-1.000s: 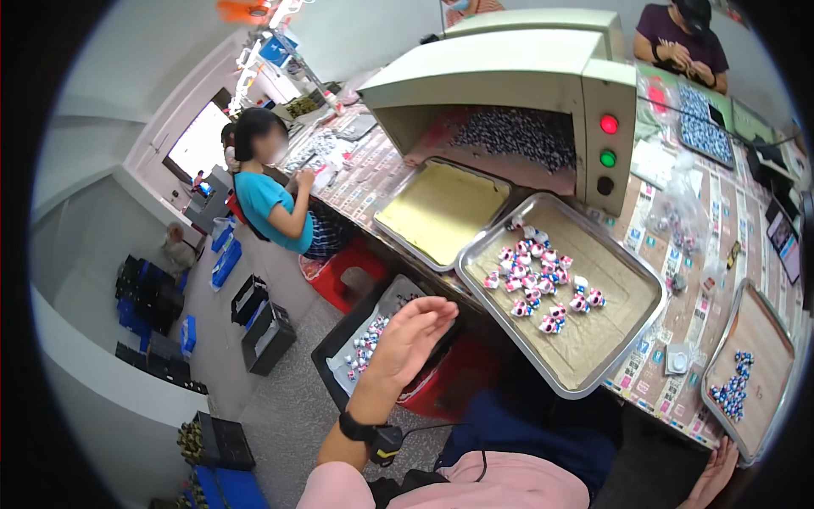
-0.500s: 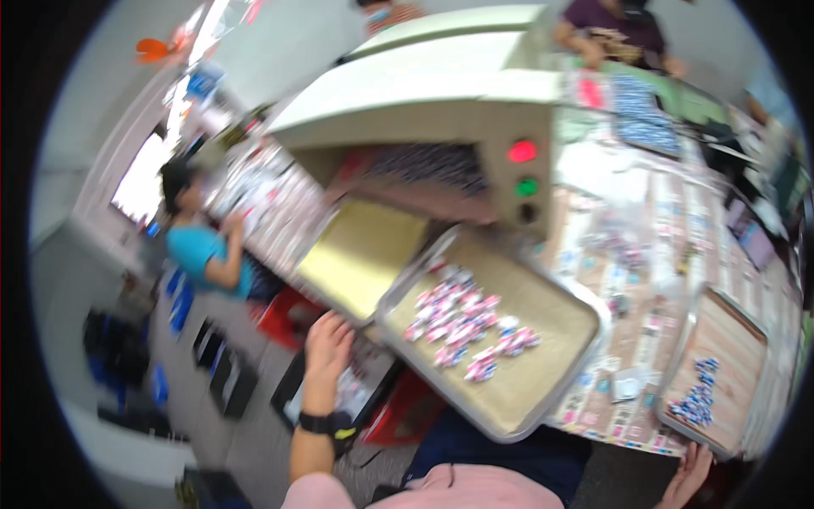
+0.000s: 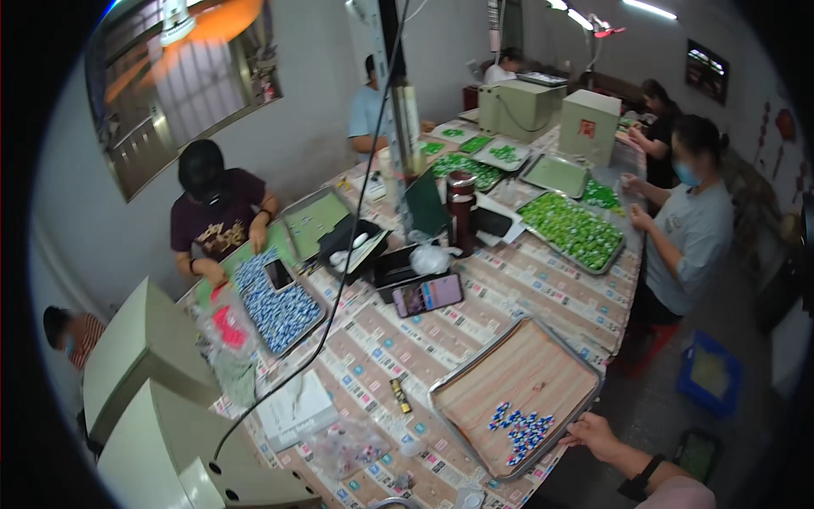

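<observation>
My right hand (image 3: 591,434) reaches in from the lower right, a dark band on its wrist. Its fingers are closed on the near rim of a metal tray (image 3: 475,339), which lies on the table. The tray's lining is brownish, with faint reddish streaks. A loose cluster of small blue, white and red pieces (image 3: 523,433) lies toward its near end. My left hand is out of view.
A patterned cover lies over the table (image 3: 390,348). Pale box-shaped machines (image 3: 161,433) stand at the lower left. Nearby are a phone (image 3: 428,295), a bag of small pieces (image 3: 346,448) and a tray of green pieces (image 3: 577,233). Several other people sit around the table.
The view has swung far to the right, bringing the tray with the blue pieces toward the middle. The tray with red and white pieces and my left hand have left the view.
</observation>
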`<state>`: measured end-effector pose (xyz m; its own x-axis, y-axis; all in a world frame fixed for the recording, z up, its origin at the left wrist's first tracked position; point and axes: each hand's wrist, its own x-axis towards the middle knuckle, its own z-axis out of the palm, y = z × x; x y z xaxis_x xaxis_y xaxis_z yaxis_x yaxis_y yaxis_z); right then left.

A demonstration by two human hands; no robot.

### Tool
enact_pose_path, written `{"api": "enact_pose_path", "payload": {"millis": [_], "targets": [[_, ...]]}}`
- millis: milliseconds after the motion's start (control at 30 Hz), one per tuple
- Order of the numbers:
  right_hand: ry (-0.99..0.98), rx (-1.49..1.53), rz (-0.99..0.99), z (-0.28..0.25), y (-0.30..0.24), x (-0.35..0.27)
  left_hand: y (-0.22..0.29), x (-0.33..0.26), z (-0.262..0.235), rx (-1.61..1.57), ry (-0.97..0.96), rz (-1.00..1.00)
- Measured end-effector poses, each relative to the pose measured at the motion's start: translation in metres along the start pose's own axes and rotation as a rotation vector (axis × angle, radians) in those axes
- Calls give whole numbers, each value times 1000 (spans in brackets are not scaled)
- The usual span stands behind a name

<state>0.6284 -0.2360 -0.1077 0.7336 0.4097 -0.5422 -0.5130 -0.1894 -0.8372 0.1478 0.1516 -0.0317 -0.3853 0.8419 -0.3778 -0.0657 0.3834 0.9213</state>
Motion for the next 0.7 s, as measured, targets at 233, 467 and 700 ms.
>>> {"api": "enact_pose_path", "payload": {"millis": [233, 467, 700], "targets": [[-5, -58, 281, -29, -16, -7, 82, -38, 133, 37, -200, 83], [-248, -391, 244, -86, -29, 35, 125, -106, 183, -13, -162, 135], [-704, -750, 67, -28, -102, 15, 53, -144, -42, -354, 362, 99]]}}
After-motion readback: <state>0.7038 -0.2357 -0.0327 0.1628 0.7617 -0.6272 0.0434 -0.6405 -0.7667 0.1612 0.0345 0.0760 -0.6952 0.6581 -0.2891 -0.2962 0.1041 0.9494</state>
